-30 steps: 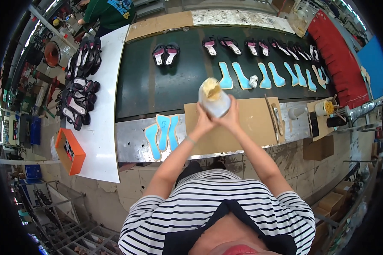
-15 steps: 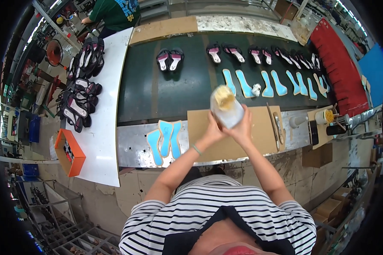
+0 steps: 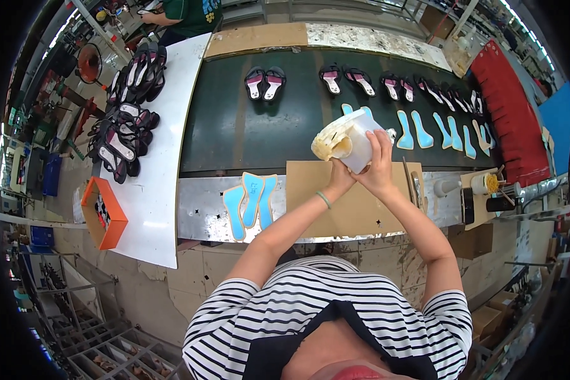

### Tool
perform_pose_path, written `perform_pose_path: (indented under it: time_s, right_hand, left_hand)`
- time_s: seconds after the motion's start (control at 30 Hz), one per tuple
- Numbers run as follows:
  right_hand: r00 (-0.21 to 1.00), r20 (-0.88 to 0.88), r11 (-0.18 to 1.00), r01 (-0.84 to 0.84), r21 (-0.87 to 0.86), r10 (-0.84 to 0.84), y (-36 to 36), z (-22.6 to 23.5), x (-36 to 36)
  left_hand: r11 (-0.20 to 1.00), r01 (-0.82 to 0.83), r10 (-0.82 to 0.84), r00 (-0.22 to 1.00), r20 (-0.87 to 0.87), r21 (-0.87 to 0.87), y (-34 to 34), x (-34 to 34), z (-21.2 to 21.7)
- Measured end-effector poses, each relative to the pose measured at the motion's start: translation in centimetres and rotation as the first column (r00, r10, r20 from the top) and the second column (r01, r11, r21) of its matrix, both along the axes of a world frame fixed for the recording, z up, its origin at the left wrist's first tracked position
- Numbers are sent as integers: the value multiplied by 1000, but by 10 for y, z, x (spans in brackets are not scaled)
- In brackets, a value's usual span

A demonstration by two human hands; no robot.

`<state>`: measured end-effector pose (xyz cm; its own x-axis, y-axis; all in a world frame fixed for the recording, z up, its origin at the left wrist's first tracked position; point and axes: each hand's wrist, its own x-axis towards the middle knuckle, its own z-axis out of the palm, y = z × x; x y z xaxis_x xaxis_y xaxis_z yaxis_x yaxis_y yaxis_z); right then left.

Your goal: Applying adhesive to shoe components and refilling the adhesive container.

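Observation:
Between my two hands is a translucent white plastic tub (image 3: pixel 363 132), raised above the bench. It is tilted, and its mouth, crusted with yellowish glue-like residue, faces left. My left hand (image 3: pixel 340 182) grips it from below on the near side, its fingers partly hidden. My right hand (image 3: pixel 379 166) is wrapped round the right side and base. Beneath it lies a brown cardboard sheet (image 3: pixel 335 212). Several blue insoles (image 3: pixel 422 130) with tan edges lie in a row on the dark green belt (image 3: pixel 225 130), some partly covered by the tub. Left of the cardboard lie three more blue insoles (image 3: pixel 252 201).
Pairs of black sandals (image 3: pixel 265 84) line the belt's far side; more sandals (image 3: pixel 117 139) are heaped on the white table (image 3: pixel 164 164). An orange box (image 3: pixel 111 221) stands there. At right are a yellow-topped pot (image 3: pixel 484 183), slim tools (image 3: pixel 418 190) and a red cover (image 3: pixel 513 114). Another person (image 3: pixel 193 18) works far left.
The tub has turned from mouth-away to mouth-left and tipped over further. My right hand has risen along its side. The whole view has shifted slightly.

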<state>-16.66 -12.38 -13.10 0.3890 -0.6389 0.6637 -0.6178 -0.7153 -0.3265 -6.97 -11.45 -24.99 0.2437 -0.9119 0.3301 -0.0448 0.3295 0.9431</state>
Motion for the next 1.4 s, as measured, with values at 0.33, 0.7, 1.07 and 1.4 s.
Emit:
perform_pose_path:
  time_s: [0.33,0.7,1.07,1.4]
  right_hand:
    - [972,232,995,-59,75,41,-12,7,31]
    - [845,484,901,-8,434,-226,-24,-24,67]
    - [935,227,887,154,436,-274,11,-30,37]
    - [880,229,774,212,596,-417,40,-54,28]
  left_hand:
    - [980,-91,125,973,195,-176,-18,51,33]
    - [1000,11,-12,928,372,5,-15,115,99]
    - [976,208,-212,975,61,66,0,65,17]
    - [975,178,-214,910,356,132,18,70,-37]
